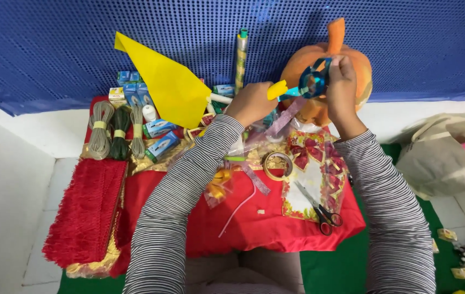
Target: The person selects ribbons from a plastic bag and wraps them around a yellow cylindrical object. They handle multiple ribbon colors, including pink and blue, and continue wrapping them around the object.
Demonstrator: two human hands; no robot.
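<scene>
**Operator:** Striped sleeves fill the near edge of my view, both arms stretched out over the red cloth (254,223). I'm tracking the left hand (251,103) first: it's wrapped tight around the yellow handle of a glue gun (284,90), whose blue body points at the orange pumpkin (303,62).

**Spotter:** And the right hand?

**Operator:** My right hand (341,81) is up against the front of the pumpkin, fingers pinched around a blue ribbon piece (314,81), pressing it onto the orange surface. The gun's tip sits just beside that ribbon.

**Spotter:** What's around the pumpkin?

**Operator:** Just this side of the pumpkin lies a printed sheet with red bows (311,174), and black-and-red scissors (319,209) rest on its near end. A tape roll (277,166) sits beside that sheet, nearer the left arm. Left of the pumpkin there's a rolled foil tube (241,57) standing upright against the blue wall, then a big yellow paper triangle (161,81). Further left again, well apart from the pumpkin, I see small blue boxes (159,136) and hanks of cord (115,130), and red fringe trim (85,209) hanging off the cloth's far left edge. Right of the pumpkin, a beige bag (439,158) sits on the floor.
</scene>
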